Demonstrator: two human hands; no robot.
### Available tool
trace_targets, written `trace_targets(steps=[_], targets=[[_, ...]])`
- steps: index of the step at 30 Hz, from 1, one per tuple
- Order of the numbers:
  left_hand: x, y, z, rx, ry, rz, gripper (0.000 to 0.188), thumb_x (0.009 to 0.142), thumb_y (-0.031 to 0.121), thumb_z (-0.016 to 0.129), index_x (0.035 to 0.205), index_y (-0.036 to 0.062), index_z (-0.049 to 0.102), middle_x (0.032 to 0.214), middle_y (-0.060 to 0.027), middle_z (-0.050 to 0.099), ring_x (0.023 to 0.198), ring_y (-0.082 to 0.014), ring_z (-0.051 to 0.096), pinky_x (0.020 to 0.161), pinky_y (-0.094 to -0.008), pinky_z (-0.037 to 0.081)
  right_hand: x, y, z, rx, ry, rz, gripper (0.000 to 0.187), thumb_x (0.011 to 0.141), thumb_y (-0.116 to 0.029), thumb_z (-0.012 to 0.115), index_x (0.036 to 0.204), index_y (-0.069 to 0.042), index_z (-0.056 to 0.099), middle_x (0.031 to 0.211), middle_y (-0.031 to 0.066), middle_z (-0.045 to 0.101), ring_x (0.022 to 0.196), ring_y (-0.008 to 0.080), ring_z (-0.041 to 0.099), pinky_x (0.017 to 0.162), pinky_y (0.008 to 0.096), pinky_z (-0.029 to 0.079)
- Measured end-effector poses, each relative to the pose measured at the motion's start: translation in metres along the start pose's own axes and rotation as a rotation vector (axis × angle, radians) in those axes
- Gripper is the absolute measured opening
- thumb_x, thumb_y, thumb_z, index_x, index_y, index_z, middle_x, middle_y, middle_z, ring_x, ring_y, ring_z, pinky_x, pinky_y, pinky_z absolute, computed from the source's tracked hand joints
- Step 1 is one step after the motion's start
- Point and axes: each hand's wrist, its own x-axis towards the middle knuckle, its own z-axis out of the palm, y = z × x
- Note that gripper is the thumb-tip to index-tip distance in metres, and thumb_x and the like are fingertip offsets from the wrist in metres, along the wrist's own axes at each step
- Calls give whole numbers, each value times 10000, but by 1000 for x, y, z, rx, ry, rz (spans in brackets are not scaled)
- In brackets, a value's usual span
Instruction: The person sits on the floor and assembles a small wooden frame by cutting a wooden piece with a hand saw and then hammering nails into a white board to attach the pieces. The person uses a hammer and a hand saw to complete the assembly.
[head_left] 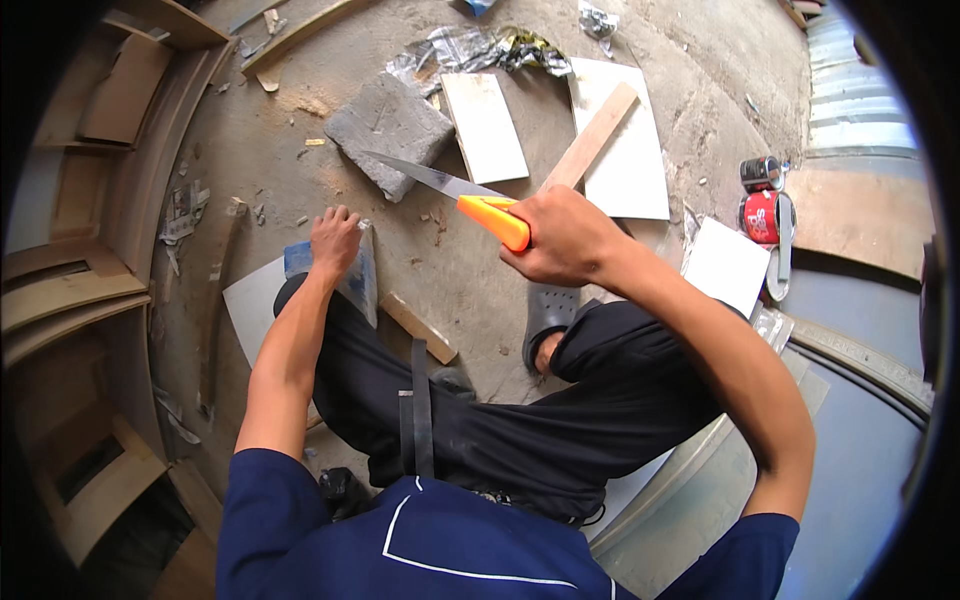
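Squatting on the dusty concrete floor [440,270] here. My left hand [334,238] is pressed down flat on a blue-grey tile piece [360,280] right by my knee, fingers spread, not gripping. My right hand [565,238] is clenched around the orange handle of a knife [455,192], blade pointing up-left. Just past the blade tip sits a grey stone block [388,128], then white tiles [487,125] and a wooden strip [592,138].

We see the saw's orange handle [497,221] partly hidden inside the right hand [562,238]. The left hand [335,240] covers part of the blue-grey piece [362,282] beneath it. The sandal [549,312] is half concealed by the trouser leg [620,390].
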Motion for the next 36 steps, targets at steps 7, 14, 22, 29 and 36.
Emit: trace_targets(steps=[7, 14, 22, 29, 36], targets=[[2, -7, 6, 62, -33, 106, 163, 847, 274, 615, 770, 151, 689, 890, -47, 656, 897, -227, 631, 690, -392, 471, 38, -26, -4, -12, 74, 40, 308, 798, -281, 610, 780, 25, 645, 666, 233, 625, 636, 387, 636, 659, 430, 524], [11, -21, 6, -562, -108, -626, 347, 940, 370, 511, 1060, 90, 677, 1117, -142, 664, 1031, -362, 614, 870, -458, 472, 72, -42, -13, 62, 131, -33, 338, 772, -268, 601, 719, 59, 670, 663, 272, 628, 670, 406, 663, 665, 434, 554], [-6, -7, -32, -233, -356, -175, 449, 826, 353, 654, 1214, 129, 622, 1212, -137, 616, 1143, -319, 560, 943, -416, 466, 84, -17, -8, -19, 90, -19, 239, 710, -168, 586, 696, 59, 663, 678, 276, 631, 683, 415, 663, 674, 448, 549], [-10, -3, -23, -520, -395, -346, 394, 755, 236, 752, 1111, 106, 645, 1227, -110, 598, 1113, -273, 582, 923, -372, 482, 87, -15, -4, -21, 9, -14, 219, 704, -147, 582, 708, 56, 663, 676, 273, 633, 674, 416, 661, 665, 451, 545], [-19, -24, -77, -1566, -201, -429, 446, 818, 144, 764, 1210, 20, 593, 1126, -64, 642, 992, -131, 608, 894, -272, 481, 103, -15, -8, 17, 71, -111, 275, 784, -233, 611, 789, 35, 670, 654, 240, 631, 620, 395, 649, 642, 427, 543]])
